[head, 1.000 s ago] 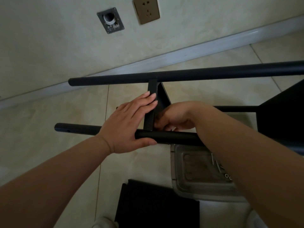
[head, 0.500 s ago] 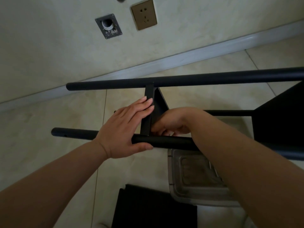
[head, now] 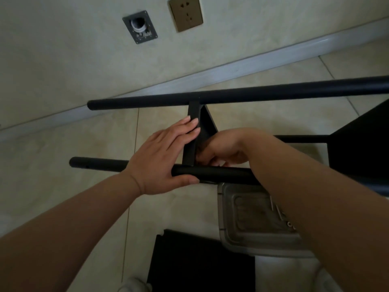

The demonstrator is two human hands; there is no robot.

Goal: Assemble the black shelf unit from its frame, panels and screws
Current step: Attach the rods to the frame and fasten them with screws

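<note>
The black frame (head: 273, 92) lay on its side above the tiled floor (head: 63, 144), with a far tube running across the view and a near tube (head: 221, 174) parallel to it, the two joined by a flat crossbar (head: 192, 131). A dark shelf panel (head: 208, 123) stood edge-on just behind that crossbar, and a larger black panel (head: 362, 148) filled the right side of the frame.

The left hand (head: 162, 163) rested over the near tube where the crossbar met it: its straight fingers (head: 189, 127) lay flat against the crossbar's face while the thumb hooked under the tube, so its grip was spread and pressing rather than clenched. The right hand (head: 223, 148) reached in from the right, just behind the near tube and beside the crossbar's lower end, with its fingers curled down at the joint; whether they pinched anything could not be told, since the tube hid the fingertips.

On the floor under the right forearm sat a clear plastic tray (head: 248, 213) with small metal parts at its right edge. A loose black panel (head: 200, 264) lay on the floor nearest the camera. On the wall were a brass-coloured socket (head: 186, 13) and a grey plate (head: 140, 27).
</note>
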